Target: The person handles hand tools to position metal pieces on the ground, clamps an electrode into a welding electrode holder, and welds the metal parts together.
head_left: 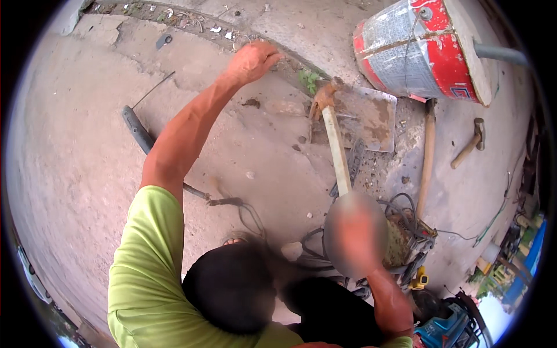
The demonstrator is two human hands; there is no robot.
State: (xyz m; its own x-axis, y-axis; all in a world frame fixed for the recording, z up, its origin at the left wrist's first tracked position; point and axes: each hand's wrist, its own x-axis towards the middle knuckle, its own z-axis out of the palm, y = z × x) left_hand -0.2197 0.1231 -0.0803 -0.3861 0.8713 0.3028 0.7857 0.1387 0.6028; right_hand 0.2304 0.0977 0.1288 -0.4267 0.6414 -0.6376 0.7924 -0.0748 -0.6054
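My left hand reaches out over the ground at the upper middle, its fingers curled closed. What they hold, if anything, is hidden. My right hand, smeared by blur, is wrapped round the lower end of a hammer's pale handle. The hammer points away from me, its rusty head raised at the far end near a metal plate on the ground. A gap separates the hammer head from my left hand. Beneath my left forearm lies a tool with a grey handle, partly covered by the arm.
A tilted red and white bucket stands at the upper right, a grey pipe sticking out. Below it lie a long wooden handle and a small hammer. Cables, a yellow tool and a teal power tool crowd the lower right.
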